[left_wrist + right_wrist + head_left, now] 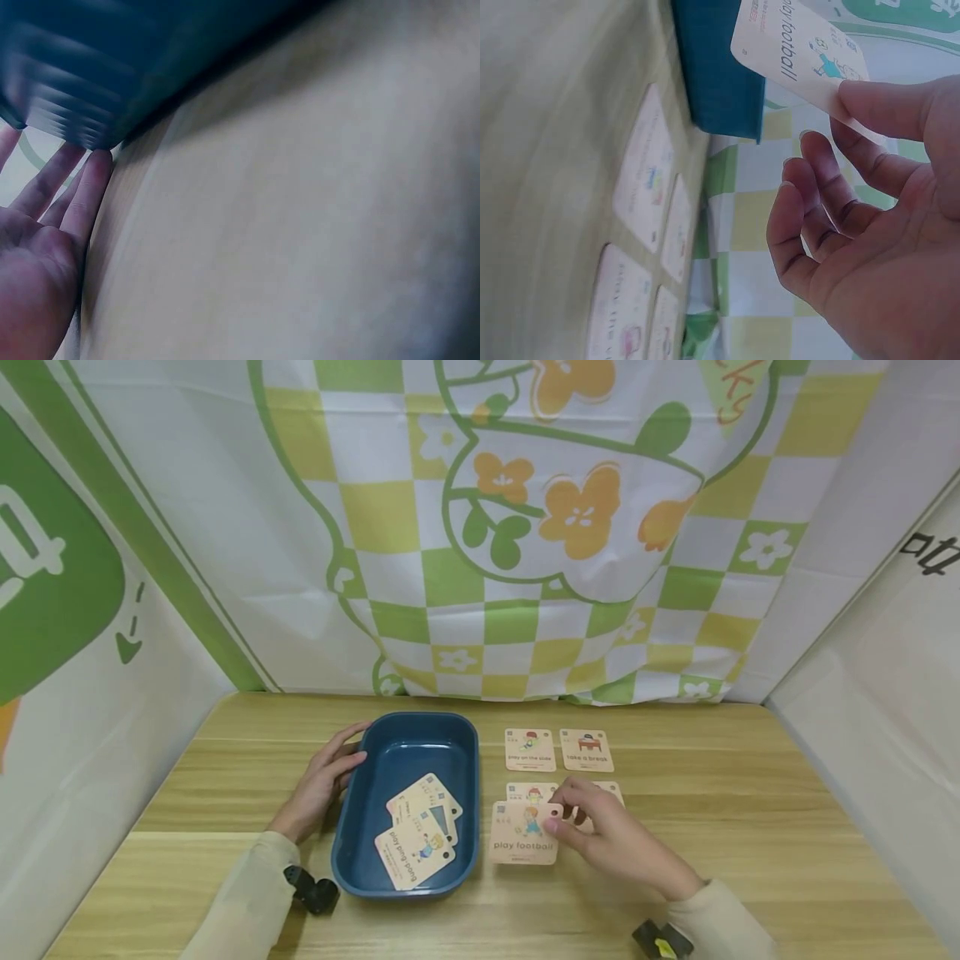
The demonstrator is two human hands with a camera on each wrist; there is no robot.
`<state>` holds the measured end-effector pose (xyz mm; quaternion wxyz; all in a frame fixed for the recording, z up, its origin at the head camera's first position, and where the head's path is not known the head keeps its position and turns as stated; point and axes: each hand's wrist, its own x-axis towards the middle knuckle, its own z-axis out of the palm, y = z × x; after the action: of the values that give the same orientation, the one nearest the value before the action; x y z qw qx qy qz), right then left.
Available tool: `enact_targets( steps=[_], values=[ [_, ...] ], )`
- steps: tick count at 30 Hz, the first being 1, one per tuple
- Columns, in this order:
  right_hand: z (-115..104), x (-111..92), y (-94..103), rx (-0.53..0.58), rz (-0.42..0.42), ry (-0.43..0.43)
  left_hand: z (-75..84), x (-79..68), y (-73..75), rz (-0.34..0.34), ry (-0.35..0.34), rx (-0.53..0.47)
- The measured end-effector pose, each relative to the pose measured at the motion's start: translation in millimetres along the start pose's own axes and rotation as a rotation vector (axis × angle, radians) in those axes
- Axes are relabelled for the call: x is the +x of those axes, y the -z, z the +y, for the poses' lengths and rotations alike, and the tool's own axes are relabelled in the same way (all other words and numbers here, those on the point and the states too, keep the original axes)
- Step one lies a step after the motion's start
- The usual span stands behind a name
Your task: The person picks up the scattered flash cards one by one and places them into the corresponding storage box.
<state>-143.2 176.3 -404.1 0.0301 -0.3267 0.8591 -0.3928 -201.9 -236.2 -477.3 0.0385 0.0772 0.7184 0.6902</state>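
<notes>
My right hand (611, 839) pinches a "play football" flashcard (522, 843) by its right edge between thumb and forefinger. In the right wrist view that flashcard (799, 56) is raised above the table, the other fingers of the hand (877, 217) loosely bent. A dark blue tray (345, 860) stands to the left with several flashcards inside, a "play ping-pong" card (415, 853) on top. My left hand (318, 789) lies along the tray's left side, fingertips at its rim and wall. Extended fingers (88, 191) meet the tray wall (82, 82) in the left wrist view.
Right of the tray, a "play on the slide" card (529, 750) and a "take a break" card (587, 751) lie side by side. Before them are another card (525, 792) and one more card (611, 791), partly hidden. A patterned curtain (525, 635) hangs at the table's back edge.
</notes>
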Motion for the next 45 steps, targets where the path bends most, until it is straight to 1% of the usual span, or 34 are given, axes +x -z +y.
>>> enact_targets(
  steps=[3, 8, 16, 23, 32, 39, 45],
  values=[
    [-3.9, 5.5, 0.9, -0.002, 0.021, 0.019, 0.0, -0.1, -0.1, 0.001, -0.001, 0.002],
    [-12.6, 14.9, 2.4, -0.004, 0.042, 0.019, -0.3, -0.4, 0.0, 0.0, 0.0, 0.004],
    [-25.5, 29.7, 2.8, 0.011, 0.049, 0.044, 0.7, -0.3, -0.5, 0.0, 0.006, 0.009],
    [-36.3, 42.5, -0.2, 0.023, 0.063, 0.049, 1.4, -1.0, -0.5, -0.001, 0.007, 0.015],
    [-42.9, 58.6, -12.1, 0.058, 0.048, 0.062, 5.4, -2.6, -2.3, 0.004, 0.013, -0.002],
    [-47.7, 68.7, -24.9, 0.078, 0.046, 0.05, 3.7, -1.6, -1.3, 0.002, -0.004, 0.003],
    [-45.1, 72.3, -34.2, 0.09, 0.031, 0.025, 2.3, -0.7, -0.6, -0.004, -0.004, 0.007]
  ],
)
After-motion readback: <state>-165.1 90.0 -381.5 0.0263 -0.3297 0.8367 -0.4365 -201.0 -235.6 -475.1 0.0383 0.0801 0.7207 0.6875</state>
